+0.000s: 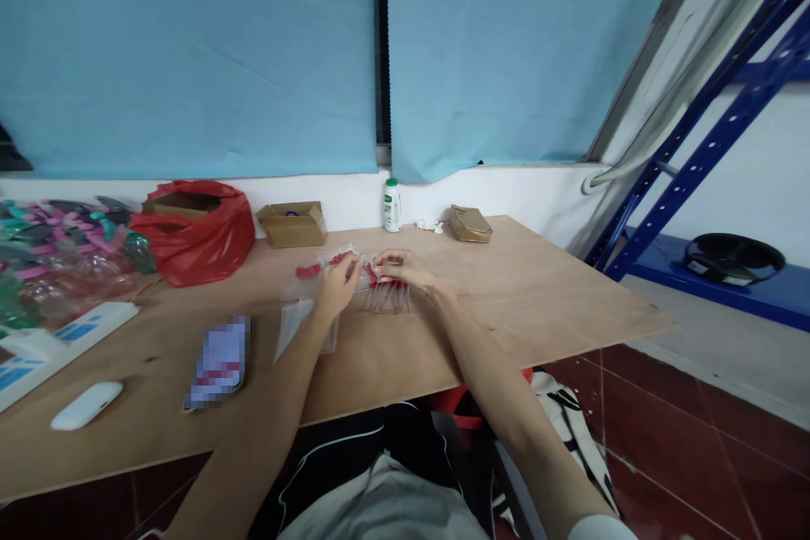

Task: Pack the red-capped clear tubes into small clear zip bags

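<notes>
My left hand (337, 285) is closed in a pinch above the middle of the wooden table. Close to its right, my right hand (408, 268) also has its fingers pinched together. A small red-and-clear piece (370, 272) lies between the fingertips of both hands, too small to name. Below my right hand, several thin clear sticks with red ends (387, 297) spread out on the wood. Clear plastic bags (297, 316) lie under and beside my left hand and forearm, with more red pieces (308, 271) behind it.
A phone (218, 363), a white case (87, 405) and a power strip (69, 346) lie on the left of the table (544, 295). Behind stand spray bottles (63, 253), a red bag (196, 240), an open box (292, 228), a green-capped bottle (392, 209) and a cardboard packet (470, 224).
</notes>
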Tool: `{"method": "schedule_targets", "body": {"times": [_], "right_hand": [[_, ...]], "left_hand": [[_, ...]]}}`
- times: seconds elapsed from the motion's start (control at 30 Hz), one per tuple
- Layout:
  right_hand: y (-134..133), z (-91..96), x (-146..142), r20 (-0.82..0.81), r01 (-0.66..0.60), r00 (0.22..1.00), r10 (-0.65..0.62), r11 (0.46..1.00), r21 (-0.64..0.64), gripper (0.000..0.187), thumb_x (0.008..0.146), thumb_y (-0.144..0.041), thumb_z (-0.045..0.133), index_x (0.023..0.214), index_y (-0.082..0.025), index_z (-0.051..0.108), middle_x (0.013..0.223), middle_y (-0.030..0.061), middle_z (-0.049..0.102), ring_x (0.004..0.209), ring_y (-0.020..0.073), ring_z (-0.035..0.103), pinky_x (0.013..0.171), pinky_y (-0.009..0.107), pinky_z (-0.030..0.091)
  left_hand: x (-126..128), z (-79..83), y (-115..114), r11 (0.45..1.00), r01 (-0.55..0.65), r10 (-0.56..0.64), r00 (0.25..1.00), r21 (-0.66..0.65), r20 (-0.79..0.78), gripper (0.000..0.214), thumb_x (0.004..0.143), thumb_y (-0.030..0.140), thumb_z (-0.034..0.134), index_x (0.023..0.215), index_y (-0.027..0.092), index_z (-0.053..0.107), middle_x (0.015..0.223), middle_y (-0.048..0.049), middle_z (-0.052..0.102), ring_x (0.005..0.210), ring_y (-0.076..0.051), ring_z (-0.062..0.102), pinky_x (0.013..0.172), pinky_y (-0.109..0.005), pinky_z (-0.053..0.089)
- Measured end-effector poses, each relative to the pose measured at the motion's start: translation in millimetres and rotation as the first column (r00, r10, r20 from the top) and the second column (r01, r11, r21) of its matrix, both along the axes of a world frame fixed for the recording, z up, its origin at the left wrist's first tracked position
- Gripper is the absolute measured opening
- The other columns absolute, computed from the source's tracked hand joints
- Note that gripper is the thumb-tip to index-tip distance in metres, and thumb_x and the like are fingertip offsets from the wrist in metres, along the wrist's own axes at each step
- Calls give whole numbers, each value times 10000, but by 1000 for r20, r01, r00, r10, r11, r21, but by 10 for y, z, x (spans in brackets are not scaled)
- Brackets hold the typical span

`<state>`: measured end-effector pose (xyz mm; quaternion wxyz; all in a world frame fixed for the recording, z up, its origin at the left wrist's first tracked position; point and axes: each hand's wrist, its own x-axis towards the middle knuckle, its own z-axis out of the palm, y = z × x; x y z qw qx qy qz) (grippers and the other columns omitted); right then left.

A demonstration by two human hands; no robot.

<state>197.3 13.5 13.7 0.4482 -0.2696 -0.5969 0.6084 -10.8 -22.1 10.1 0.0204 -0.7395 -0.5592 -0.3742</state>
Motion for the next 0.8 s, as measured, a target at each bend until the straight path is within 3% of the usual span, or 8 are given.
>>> {"method": "schedule_targets", "body": {"times": [0.13,0.3,0.43,0.6,0.8], "right_hand": [[29,-23,3,-21,28,999,-29,1000,-9,372,640,-358,949,878,-150,753,906,21,750,779,120,699,776,251,634],[-7,4,0,-41,-39,998,38,999,-27,457,662,-337,943,1052,-182,763,1060,47,766,916,154,721,835,279,643],[-38,16,0,-28,-52,998,52,999,4,474,629,-310,959,1046,-203,760,1049,32,763,890,150,716,809,272,644],[-2,5,16,-2,33,999,-33,999,38,452,598,-379,972,941,-183,752,876,7,758,757,140,705,732,277,637],[88,-17,33,-44,168,985,-167,985,35,464,557,-461,975,854,-158,787,851,40,783,704,150,706,684,284,626]], "left_hand": [[-43,24,11,999,45,-46,998,13,37,342,1060,437,435,1093,234,708,836,-45,733,758,-199,656,730,-282,389],[-87,-19,42,997,67,-69,997,46,47,330,1058,416,439,1040,221,704,745,-21,694,666,-188,602,679,-286,356],[-77,-66,48,991,117,-121,990,57,73,348,1068,449,424,1038,223,687,706,-5,658,650,-180,591,674,-284,352],[-21,-52,20,986,167,-167,983,7,69,377,1082,460,380,1106,223,671,711,-10,662,662,-196,612,684,-292,374],[-51,-30,55,997,78,-78,997,6,16,370,1082,442,381,1119,232,683,751,-29,691,709,-212,638,722,-292,386]]}}
